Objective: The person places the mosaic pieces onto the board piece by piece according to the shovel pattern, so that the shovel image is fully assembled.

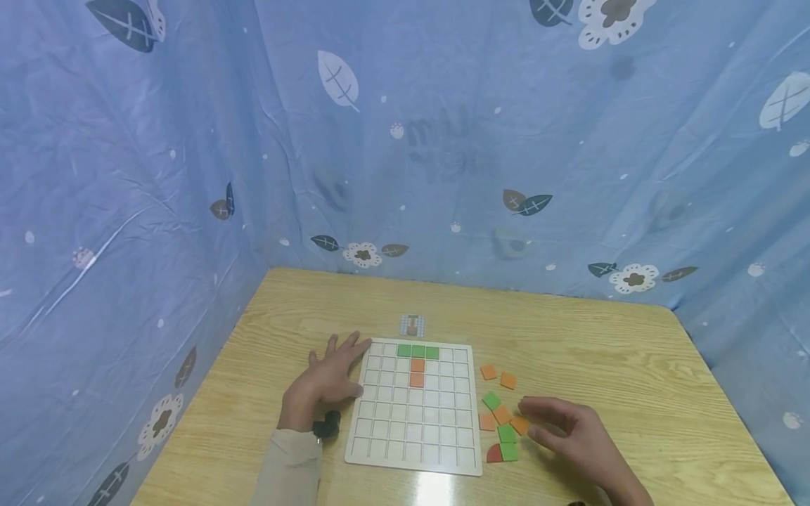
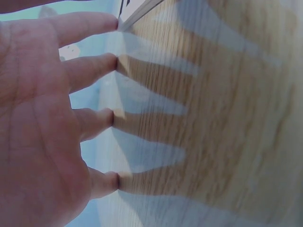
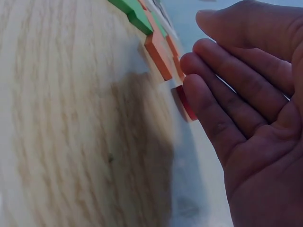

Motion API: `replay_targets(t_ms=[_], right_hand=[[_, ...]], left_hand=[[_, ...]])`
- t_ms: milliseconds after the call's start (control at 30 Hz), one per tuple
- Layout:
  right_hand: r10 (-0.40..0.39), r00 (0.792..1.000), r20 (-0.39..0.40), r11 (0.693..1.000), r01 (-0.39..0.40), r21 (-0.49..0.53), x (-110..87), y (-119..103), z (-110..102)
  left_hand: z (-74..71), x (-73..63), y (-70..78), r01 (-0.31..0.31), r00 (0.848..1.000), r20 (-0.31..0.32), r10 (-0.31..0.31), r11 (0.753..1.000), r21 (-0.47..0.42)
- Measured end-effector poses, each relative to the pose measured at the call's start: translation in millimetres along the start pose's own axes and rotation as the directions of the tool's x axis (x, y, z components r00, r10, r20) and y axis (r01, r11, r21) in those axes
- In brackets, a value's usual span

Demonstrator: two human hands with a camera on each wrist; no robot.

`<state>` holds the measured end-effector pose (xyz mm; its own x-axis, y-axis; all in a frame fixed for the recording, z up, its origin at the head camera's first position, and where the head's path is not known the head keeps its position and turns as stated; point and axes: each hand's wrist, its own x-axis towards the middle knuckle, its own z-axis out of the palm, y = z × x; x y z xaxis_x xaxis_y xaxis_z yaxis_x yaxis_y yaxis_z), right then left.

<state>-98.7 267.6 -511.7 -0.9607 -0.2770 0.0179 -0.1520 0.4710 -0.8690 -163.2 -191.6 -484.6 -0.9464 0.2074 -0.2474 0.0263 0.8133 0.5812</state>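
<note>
A white gridded board (image 1: 414, 414) lies on the table, with three green tiles (image 1: 418, 351) along its top row and two orange tiles (image 1: 417, 372) below their middle. My left hand (image 1: 325, 379) rests beside the board's left edge, fingers spread, fingertips (image 2: 113, 118) on the wood. To the board's right, my right hand (image 1: 576, 432) hovers by a loose group of tiles, its fingers slightly bent and nothing seen in them. That group has several orange tiles (image 1: 502, 414), several green ones (image 1: 507, 433) and a red rounded piece (image 1: 494, 453). The right wrist view shows a red piece (image 3: 185, 103) past the fingertips.
A small picture card (image 1: 413, 325) lies just behind the board. Blue patterned curtains (image 1: 468, 176) hang behind the wooden table (image 1: 601, 337) and at both sides. A black band (image 1: 328, 424) is at the left wrist.
</note>
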Motion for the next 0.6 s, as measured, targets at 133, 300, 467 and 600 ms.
replay_targets(t_ms=[133, 300, 467, 600], right_hand=[[-0.02, 1.0, 0.012, 1.0, 0.021, -0.022, 3.1, 3.2, 2.7], [-0.045, 0.999, 0.007, 0.997, 0.045, -0.068, 4.7, 4.6, 5.0], [-0.012, 1.0, -0.024, 0.991, 0.008, -0.137, 2.6, 2.7, 3.8], [-0.005, 0.999, -0.048, 0.985, -0.004, -0.173, -0.9, 2.6, 3.1]], left_hand=[[-0.1, 0.1, 0.2, 0.002, 1.0, 0.002, -0.002, 1.0, 0.003], [-0.2, 2.1, 1.0, -0.002, 1.0, 0.001, 0.002, 1.0, 0.007], [0.3, 2.1, 0.4, 0.004, 1.0, 0.003, -0.004, 1.0, 0.005], [0.3, 1.3, 0.0, 0.004, 1.0, 0.0, -0.004, 1.0, 0.003]])
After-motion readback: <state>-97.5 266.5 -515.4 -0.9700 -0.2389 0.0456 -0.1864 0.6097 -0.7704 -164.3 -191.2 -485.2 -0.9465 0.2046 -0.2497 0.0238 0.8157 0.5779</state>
